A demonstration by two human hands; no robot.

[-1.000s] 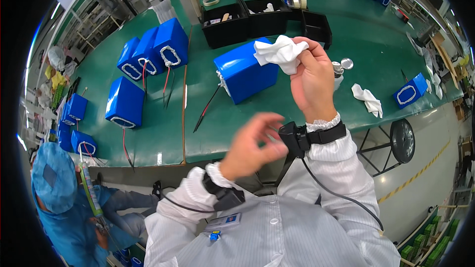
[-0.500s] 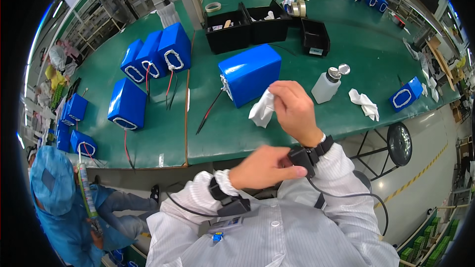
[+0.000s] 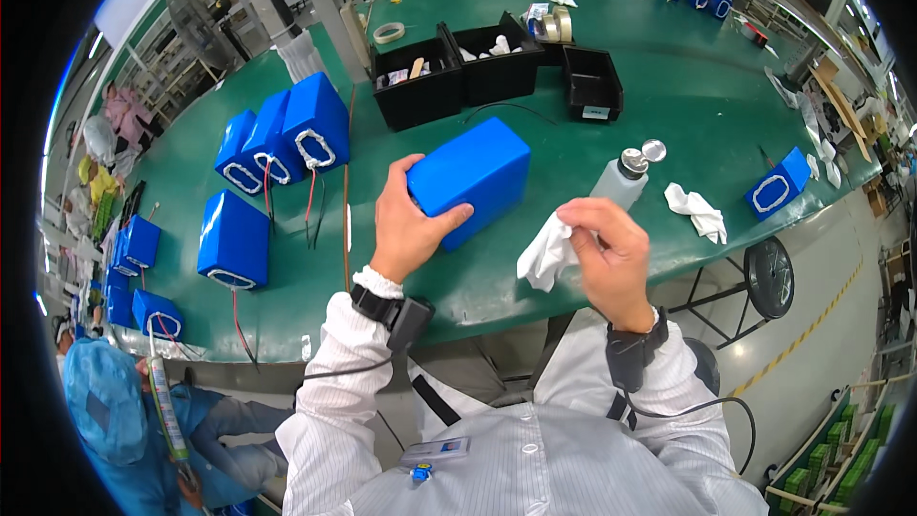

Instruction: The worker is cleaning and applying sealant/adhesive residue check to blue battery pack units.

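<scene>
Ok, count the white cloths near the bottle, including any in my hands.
2: a held cloth in your right hand, and a loose cloth on the table right of the bottle. More could be hidden.

A gap separates blue pack and bottle; bins stand beyond.

Blue block: rectangular, smooth, glossy surface — long axis running from near left to far right, near-left end gripped by the left hand, above or on the green table; contact cannot be told. White cloth: crumpled, pinched by the right hand, draping loose — near and right of the block
</scene>
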